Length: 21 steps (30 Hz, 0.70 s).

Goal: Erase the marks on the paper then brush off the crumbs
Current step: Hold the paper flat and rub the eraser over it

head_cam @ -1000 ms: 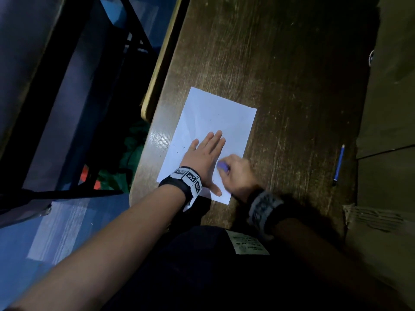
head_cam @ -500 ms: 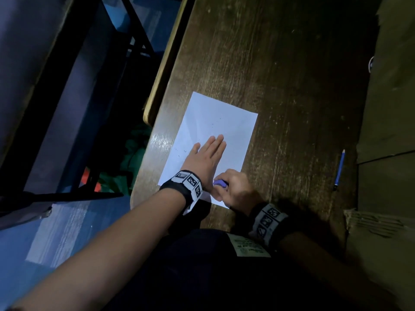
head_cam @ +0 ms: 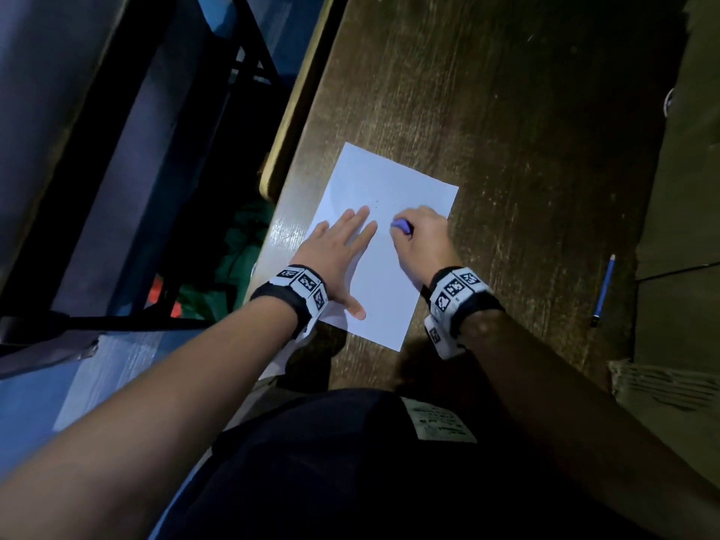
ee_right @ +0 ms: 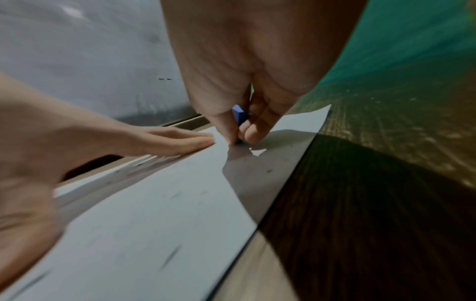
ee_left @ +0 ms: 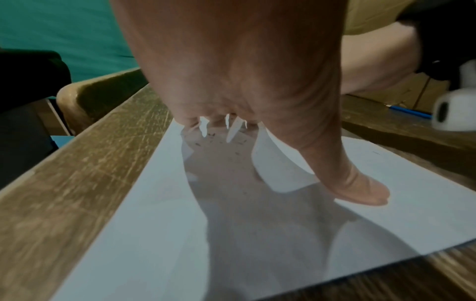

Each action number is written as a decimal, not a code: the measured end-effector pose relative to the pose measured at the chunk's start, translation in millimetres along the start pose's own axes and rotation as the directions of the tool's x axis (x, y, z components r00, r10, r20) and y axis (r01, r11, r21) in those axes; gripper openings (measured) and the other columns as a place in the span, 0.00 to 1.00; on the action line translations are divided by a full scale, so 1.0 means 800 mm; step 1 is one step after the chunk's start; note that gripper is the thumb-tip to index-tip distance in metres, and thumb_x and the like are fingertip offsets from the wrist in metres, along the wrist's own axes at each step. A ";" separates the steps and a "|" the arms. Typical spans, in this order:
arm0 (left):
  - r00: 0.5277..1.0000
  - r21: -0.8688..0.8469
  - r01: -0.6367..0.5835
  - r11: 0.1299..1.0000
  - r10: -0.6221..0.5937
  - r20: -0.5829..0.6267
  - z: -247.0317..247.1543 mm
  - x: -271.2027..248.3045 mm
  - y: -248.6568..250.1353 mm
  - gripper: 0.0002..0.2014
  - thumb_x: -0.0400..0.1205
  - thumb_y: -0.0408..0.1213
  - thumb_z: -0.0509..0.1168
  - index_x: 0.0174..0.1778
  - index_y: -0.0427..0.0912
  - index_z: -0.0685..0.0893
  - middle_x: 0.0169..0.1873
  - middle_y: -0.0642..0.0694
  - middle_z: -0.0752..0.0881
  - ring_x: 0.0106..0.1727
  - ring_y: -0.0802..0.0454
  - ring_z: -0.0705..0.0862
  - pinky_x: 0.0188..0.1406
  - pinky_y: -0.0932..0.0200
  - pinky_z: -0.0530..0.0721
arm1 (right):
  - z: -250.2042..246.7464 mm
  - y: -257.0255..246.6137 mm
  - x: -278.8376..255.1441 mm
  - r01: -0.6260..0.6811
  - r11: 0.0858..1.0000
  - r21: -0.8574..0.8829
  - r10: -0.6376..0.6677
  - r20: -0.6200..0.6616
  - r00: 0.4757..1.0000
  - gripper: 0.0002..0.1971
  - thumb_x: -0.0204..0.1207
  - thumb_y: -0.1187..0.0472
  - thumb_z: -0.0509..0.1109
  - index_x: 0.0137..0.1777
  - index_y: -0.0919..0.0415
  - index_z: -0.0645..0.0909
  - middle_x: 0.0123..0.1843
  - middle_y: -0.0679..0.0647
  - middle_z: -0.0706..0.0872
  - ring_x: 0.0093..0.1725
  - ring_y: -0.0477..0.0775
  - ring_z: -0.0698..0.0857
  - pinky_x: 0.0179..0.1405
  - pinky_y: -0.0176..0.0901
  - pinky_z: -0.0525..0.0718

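A white sheet of paper (head_cam: pixel 383 267) lies on the dark wooden desk (head_cam: pixel 506 130) near its left edge. My left hand (head_cam: pixel 343 247) lies flat on the sheet's left half, fingers straight, thumb spread toward me. My right hand (head_cam: pixel 419 239) pinches a small blue eraser (head_cam: pixel 402 226) and presses it onto the paper's far right part. In the right wrist view the eraser (ee_right: pixel 239 115) shows between thumb and fingers, its tip on the paper (ee_right: pixel 154 213). Dark eraser crumbs (ee_left: pixel 219 142) lie scattered under my left palm (ee_left: pixel 244 61).
A blue pencil (head_cam: pixel 603 290) lies on the desk to the right of the paper. Cardboard (head_cam: pixel 678 383) sits at the right edge. The desk's left edge (head_cam: pixel 296 111) drops to a dark gap with green cloth (head_cam: pixel 237 247) below.
My right hand has carried the eraser from the paper's near edge, beside my left thumb, up to the far right part. The left hand has shifted a little left and stays flat.
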<state>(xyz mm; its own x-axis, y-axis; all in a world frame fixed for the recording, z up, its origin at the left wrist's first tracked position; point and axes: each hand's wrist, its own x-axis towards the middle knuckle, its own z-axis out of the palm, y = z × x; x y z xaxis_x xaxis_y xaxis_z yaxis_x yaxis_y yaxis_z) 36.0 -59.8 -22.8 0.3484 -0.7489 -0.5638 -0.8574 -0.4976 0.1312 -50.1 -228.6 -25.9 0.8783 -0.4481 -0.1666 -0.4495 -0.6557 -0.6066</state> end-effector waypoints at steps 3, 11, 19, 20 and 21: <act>1.000 -0.020 0.001 1.000 -0.001 0.000 0.003 0.001 -0.002 0.79 0.58 0.80 0.74 0.89 0.45 0.32 0.87 0.46 0.28 0.89 0.45 0.34 0.88 0.40 0.45 | 0.010 -0.008 -0.052 0.112 0.994 -0.016 -0.106 0.227 0.968 0.06 0.80 0.56 0.63 0.43 0.51 0.80 0.44 0.52 0.79 0.43 0.58 0.82 0.48 0.55 0.84; 1.000 -0.007 0.008 1.000 -0.007 0.025 0.001 0.003 0.000 0.80 0.57 0.80 0.74 0.89 0.44 0.31 0.87 0.45 0.27 0.89 0.44 0.33 0.87 0.40 0.45 | -0.003 -0.010 -0.012 0.092 0.993 -0.072 -0.080 0.152 0.985 0.06 0.80 0.56 0.65 0.43 0.51 0.82 0.43 0.50 0.81 0.44 0.53 0.82 0.48 0.49 0.84; 0.999 0.012 0.018 1.000 -0.019 0.034 -0.007 0.006 0.010 0.77 0.56 0.75 0.79 0.89 0.56 0.35 0.87 0.41 0.26 0.89 0.38 0.32 0.85 0.30 0.48 | 0.013 -0.008 -0.097 0.208 0.978 -0.005 -0.189 0.404 0.895 0.06 0.77 0.60 0.67 0.42 0.58 0.83 0.40 0.53 0.79 0.40 0.57 0.80 0.45 0.56 0.83; 0.999 0.022 0.020 1.000 -0.021 0.047 -0.009 0.007 0.011 0.77 0.55 0.75 0.79 0.89 0.56 0.34 0.86 0.40 0.26 0.89 0.37 0.32 0.84 0.29 0.48 | 0.008 -0.003 -0.076 0.185 0.982 -0.037 -0.161 0.351 0.923 0.07 0.78 0.57 0.65 0.41 0.56 0.83 0.41 0.53 0.80 0.41 0.57 0.81 0.45 0.56 0.84; 0.998 0.031 0.023 0.999 -0.025 0.059 -0.009 0.008 0.012 0.78 0.55 0.75 0.79 0.89 0.56 0.34 0.86 0.40 0.26 0.88 0.36 0.31 0.84 0.28 0.48 | 0.002 -0.001 -0.053 0.112 0.992 -0.059 -0.092 0.268 0.959 0.08 0.79 0.57 0.65 0.41 0.56 0.83 0.42 0.53 0.80 0.41 0.57 0.81 0.46 0.54 0.84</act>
<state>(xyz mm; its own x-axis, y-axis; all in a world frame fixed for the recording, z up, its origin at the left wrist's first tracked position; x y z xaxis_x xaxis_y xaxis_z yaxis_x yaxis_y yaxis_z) 32.7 -72.3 -18.8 0.3467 -0.7088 -0.6144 -0.8605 -0.5010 0.0923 -87.0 -208.2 -19.2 0.9273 -0.2064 -0.3124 -0.3574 -0.7364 -0.5744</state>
